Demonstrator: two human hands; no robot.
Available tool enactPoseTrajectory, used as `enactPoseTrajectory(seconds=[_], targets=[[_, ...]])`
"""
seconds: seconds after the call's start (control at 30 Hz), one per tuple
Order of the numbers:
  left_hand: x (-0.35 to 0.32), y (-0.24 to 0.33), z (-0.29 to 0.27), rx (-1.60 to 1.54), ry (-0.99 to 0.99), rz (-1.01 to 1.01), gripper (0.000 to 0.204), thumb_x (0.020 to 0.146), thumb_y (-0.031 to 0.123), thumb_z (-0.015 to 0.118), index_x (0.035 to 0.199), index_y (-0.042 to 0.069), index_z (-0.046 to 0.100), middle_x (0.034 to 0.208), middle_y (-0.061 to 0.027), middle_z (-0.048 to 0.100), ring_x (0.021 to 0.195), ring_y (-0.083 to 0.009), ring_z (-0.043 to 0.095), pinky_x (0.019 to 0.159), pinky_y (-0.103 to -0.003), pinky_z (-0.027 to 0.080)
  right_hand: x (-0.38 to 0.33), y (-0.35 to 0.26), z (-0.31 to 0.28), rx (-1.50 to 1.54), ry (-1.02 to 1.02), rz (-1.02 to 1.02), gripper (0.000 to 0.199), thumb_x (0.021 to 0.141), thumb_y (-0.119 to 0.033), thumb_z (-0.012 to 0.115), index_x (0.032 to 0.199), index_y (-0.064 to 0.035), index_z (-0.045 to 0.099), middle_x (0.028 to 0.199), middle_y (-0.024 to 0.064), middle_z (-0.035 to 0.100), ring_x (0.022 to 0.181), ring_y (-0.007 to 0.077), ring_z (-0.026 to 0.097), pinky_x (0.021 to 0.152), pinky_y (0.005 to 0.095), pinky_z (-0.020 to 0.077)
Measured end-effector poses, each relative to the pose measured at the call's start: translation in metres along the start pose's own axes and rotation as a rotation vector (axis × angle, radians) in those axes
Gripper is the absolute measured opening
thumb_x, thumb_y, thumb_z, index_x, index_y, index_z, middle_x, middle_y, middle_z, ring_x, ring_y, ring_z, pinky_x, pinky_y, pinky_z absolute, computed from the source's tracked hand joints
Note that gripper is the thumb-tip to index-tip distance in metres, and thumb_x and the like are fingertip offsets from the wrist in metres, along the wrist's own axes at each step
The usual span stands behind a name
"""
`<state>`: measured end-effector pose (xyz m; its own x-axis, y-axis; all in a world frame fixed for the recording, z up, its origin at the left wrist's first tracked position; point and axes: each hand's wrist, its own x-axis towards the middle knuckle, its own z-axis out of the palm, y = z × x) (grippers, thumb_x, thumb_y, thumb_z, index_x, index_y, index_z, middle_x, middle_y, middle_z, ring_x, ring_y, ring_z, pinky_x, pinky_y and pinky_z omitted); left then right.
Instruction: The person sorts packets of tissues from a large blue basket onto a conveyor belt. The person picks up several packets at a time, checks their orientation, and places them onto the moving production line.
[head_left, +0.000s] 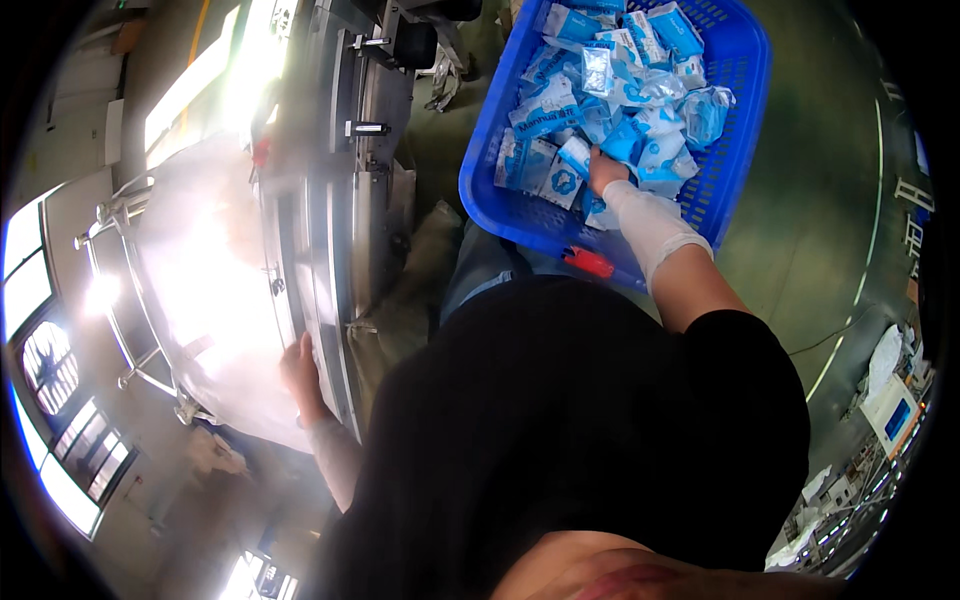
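My right hand [607,172] reaches into a blue plastic basket [481,178] from its near side. Its fingers are curled against a small blue-and-white packet [576,155], their tips partly hidden among the pile. Several more soft blue-and-white plastic packets [548,110] lie jumbled around it. On the left, my left hand [303,378] rests by the near edge of a shiny metal machine table [335,290]. Its thumb points up apart from the other fingers, which are washed out by glare, and I see nothing held in it. A pale sleeve covers each forearm.
The machine's metal rail with black-handled clamps [368,129] runs along my left. A tubular metal frame [140,300] stands beyond its bright surface. A red tag [588,262] sits on the basket's near rim. Cartons and wrapping [890,415] lie at the far right of the green floor.
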<state>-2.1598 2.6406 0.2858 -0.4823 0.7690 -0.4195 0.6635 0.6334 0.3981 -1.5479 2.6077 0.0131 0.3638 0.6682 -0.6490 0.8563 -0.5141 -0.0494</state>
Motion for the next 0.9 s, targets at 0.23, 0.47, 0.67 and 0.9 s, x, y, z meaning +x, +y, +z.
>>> enactPoseTrajectory(seconds=[0.23,0.47,0.67,0.9], targets=[[-0.094,0.213,0.074,-0.472,-0.348,0.445,0.034,0.096,0.025,0.05,0.113,-0.002,0.061,0.092,-0.0098,0.069,0.083,-0.0158,0.065,0.075,-0.026,0.049,-0.097,-0.038,-0.137,0.569,0.167,-0.477,0.066,0.068,-0.022,0.068,0.128,-0.0064,0.044,0.105,0.0237,0.06,0.099,0.0411,0.056,0.084,0.0446,0.0454],[-0.126,0.31,0.213,-1.058,-1.377,0.127,0.041,0.097,0.027,0.051,0.132,0.01,0.039,0.121,-0.0114,0.055,0.104,-0.0219,0.059,0.084,-0.036,0.049,-0.222,-0.059,-0.218,0.092,0.981,-0.903,0.054,0.069,-0.012,0.071,0.121,-0.014,0.055,0.117,0.0087,0.056,0.105,0.0304,0.052,0.089,0.041,0.044],[-0.149,0.343,0.194,-1.011,-1.581,0.362,0.031,0.095,0.013,0.052,0.124,0.008,0.045,0.114,-0.0071,0.055,0.103,-0.0174,0.056,0.086,-0.033,0.048,-0.272,0.0,-0.25,1.418,1.07,-0.46,0.011,0.089,-0.009,0.055,0.097,-0.0009,0.052,0.095,0.0064,0.055,0.083,0.0139,0.051,0.076,0.0264,0.0429],[-0.165,0.345,0.202,-0.911,-1.257,0.569,0.03,0.1,0.031,0.046,0.112,0.005,0.056,0.096,-0.0047,0.061,0.086,-0.0114,0.058,0.079,-0.027,0.048,-0.304,0.008,-0.252,1.607,1.08,-0.391,0.026,0.095,-0.016,0.05,0.07,-0.0069,0.047,0.061,-0.0035,0.039,0.052,0.0045,0.032,0.045,0.0215,0.027]])
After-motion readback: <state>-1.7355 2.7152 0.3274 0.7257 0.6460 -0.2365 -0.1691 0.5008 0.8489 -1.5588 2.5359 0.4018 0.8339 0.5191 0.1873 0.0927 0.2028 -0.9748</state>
